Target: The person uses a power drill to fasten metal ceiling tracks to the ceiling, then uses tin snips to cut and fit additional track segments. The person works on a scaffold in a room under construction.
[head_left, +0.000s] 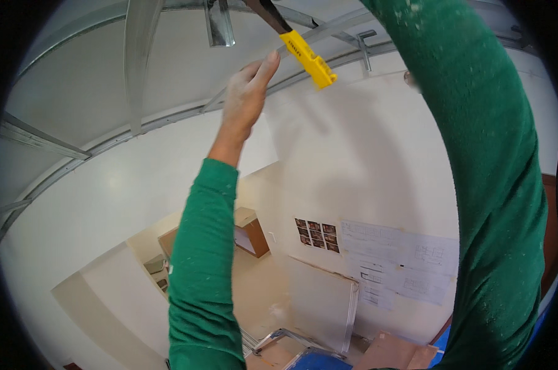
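Note:
My left hand (247,92) is raised toward the ceiling frame, thumb stretched up and apart from the loosely bent fingers, with nothing visible in it. Just right of the thumb is a tool with a yellow end piece (310,60) and a dark, flat shaft (269,15); a small gap separates it from the hand. The shaft runs out of the top edge, so its kind and what holds it are hidden. My right arm (476,123), in a green sleeve, reaches up past the top edge, and its hand is out of sight. A short metal channel piece (219,23) hangs above my left hand.
Metal ceiling channels (141,61) and a curved perimeter track (115,143) run overhead. On the white wall hang drawing sheets (393,259) and photo sheets (316,235). Below, a pale board (322,300) leans beside a metal-framed thing (285,335) and a brown cardboard piece (395,353).

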Tool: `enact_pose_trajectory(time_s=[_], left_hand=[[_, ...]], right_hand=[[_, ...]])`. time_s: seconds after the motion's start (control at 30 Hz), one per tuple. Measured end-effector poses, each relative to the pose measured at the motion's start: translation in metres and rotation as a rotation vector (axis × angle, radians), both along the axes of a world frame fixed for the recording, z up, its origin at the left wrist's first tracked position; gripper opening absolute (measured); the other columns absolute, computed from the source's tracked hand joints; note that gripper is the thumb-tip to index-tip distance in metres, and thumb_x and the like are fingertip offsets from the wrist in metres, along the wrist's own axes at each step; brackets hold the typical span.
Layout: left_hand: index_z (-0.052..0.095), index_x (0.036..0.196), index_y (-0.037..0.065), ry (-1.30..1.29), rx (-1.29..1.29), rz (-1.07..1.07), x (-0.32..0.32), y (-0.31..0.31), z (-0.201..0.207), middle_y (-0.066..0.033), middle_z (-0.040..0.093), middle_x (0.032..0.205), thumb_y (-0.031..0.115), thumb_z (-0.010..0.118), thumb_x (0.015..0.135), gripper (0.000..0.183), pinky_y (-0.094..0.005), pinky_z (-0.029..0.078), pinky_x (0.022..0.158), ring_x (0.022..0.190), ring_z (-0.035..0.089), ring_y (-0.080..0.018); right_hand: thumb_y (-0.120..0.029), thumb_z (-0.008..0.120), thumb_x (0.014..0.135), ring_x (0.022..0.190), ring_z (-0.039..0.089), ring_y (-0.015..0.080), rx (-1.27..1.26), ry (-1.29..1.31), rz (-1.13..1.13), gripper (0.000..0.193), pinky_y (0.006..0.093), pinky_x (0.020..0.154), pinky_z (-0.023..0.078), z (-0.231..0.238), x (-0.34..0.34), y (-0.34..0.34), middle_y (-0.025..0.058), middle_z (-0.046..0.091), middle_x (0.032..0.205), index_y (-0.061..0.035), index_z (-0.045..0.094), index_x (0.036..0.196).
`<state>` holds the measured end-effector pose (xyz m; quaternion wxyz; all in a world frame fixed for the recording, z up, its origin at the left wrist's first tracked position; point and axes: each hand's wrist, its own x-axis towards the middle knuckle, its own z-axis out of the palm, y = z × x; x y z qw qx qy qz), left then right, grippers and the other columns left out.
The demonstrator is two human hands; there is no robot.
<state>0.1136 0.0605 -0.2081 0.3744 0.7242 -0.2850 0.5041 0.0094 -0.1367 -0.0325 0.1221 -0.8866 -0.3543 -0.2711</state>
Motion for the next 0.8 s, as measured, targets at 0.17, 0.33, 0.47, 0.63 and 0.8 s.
enact_pose_trajectory(time_s=[0.17,0.33,0.47,0.63,0.8], left_hand=[[0.068,0.086,-0.002,-0.070,-0.188,-0.348,0.013,-0.049,-0.001,-0.0039,0.057,0.077,0.064,0.059,0.097,0.068,-0.0289,0.043,0.066,0.071,0.051,-0.0130],[0.057,0.075,0.005,-0.124,-0.494,-0.488,0.015,-0.069,-0.009,-0.0035,0.052,0.071,0.066,0.063,0.094,0.064,-0.0290,0.041,0.054,0.061,0.050,-0.0121],[0.058,0.076,0.007,-0.014,-0.529,-0.607,0.012,-0.084,-0.009,-0.0030,0.052,0.072,0.065,0.065,0.094,0.061,-0.0288,0.041,0.056,0.063,0.050,-0.0120],[0.063,0.086,0.009,0.011,-0.533,-0.620,-0.001,-0.054,-0.011,-0.0027,0.055,0.080,0.060,0.066,0.095,0.053,-0.0274,0.043,0.064,0.073,0.054,-0.0120],[0.065,0.109,0.009,0.038,-0.481,-0.750,-0.004,-0.062,-0.014,-0.0031,0.061,0.095,0.059,0.063,0.097,0.052,-0.0298,0.043,0.069,0.084,0.055,-0.0122]], right_hand=[[-0.033,0.051,0.107,0.042,0.038,0.0048,0.014,0.087,0.167,0.023,0.0222,0.038,0.032,0.004,0.008,-0.001,0.0055,0.066,0.071,-0.0123,0.061,0.103],[-0.042,0.059,0.104,0.076,0.072,0.0209,0.058,0.104,0.212,0.039,0.0332,0.065,0.059,-0.031,-0.006,-0.020,0.0147,0.073,0.097,-0.0052,0.062,0.115],[-0.049,0.066,0.097,0.117,0.065,0.0315,0.149,0.102,0.035,0.066,0.0431,0.090,0.058,-0.075,-0.034,-0.067,0.0261,0.061,0.131,0.0048,0.056,0.133],[-0.045,0.072,0.095,0.123,0.059,0.0374,0.503,0.484,0.545,0.069,0.0511,0.102,0.053,-0.105,0.052,-0.043,0.0287,0.049,0.146,0.0069,0.054,0.137],[-0.034,0.068,0.099,0.100,0.063,0.0250,0.538,0.745,0.905,0.027,0.0586,0.101,0.050,-0.111,0.063,-0.019,0.0064,0.064,0.097,-0.0075,0.066,0.099]])
